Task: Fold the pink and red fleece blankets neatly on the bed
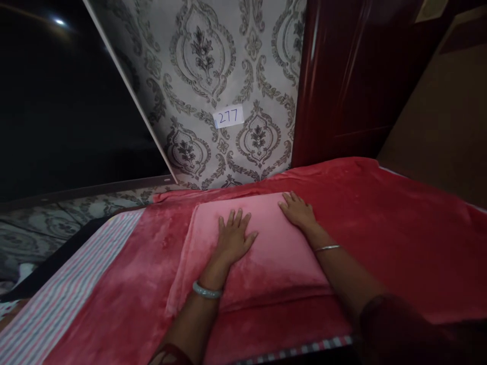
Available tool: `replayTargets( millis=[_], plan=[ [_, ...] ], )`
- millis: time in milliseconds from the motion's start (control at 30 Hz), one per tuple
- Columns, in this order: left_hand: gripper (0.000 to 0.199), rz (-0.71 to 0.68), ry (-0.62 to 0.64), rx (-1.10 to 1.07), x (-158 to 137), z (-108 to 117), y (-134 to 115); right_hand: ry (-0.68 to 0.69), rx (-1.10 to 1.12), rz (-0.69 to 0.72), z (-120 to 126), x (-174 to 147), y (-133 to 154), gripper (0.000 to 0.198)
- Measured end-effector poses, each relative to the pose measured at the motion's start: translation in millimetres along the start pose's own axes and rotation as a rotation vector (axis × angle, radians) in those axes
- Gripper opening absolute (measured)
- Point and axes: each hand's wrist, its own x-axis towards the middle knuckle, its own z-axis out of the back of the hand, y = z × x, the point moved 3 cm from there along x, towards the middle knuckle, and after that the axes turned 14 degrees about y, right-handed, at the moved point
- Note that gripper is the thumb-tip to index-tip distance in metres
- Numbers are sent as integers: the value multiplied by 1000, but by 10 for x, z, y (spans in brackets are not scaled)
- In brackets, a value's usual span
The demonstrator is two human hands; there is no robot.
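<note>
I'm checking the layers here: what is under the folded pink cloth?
The folded pink cloth rests on a red cloth, visible around it; the part directly beneath is covered.

L hand [234, 244] & R hand [299, 210] on 1 folded pink blanket [276, 251] w/ red cover [384, 228] underneath.

A blanket [276, 248] lies on a cover [399, 228]; wall [247, 83] behind; screen [72, 111] at left.

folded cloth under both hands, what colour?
The folded cloth is pink, best seen in the head view.
</note>
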Motion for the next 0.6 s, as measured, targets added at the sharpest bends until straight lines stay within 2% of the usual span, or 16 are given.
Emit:
replayTargets(
  millis=[67, 233, 367, 433, 500, 600],
  plan=[
    [67, 1, 9, -8, 0, 25, -4, 0, 42, -41, -11, 26, -47, 63],
    [67, 0, -5, -16, -10, 31, -11, -41, 50, -40, -24, 5, -71, 63],
    [67, -16, -38, -35, -20, 7, -1, -49, 8, -61, 123, -102, 54, 62],
    [66, -22, -61, -48, -31, 15, 3, -92, -49, 5, 217, -199, 248, 62],
    [66, -40, -96, -66, -51, 44, -5, -98, -114, 138, 230, -318, 510, 60],
    [62, -108, -162, -78, -95, 106, -47, -35, -181, 316, 43, -501, 848, 56]
  ],
)
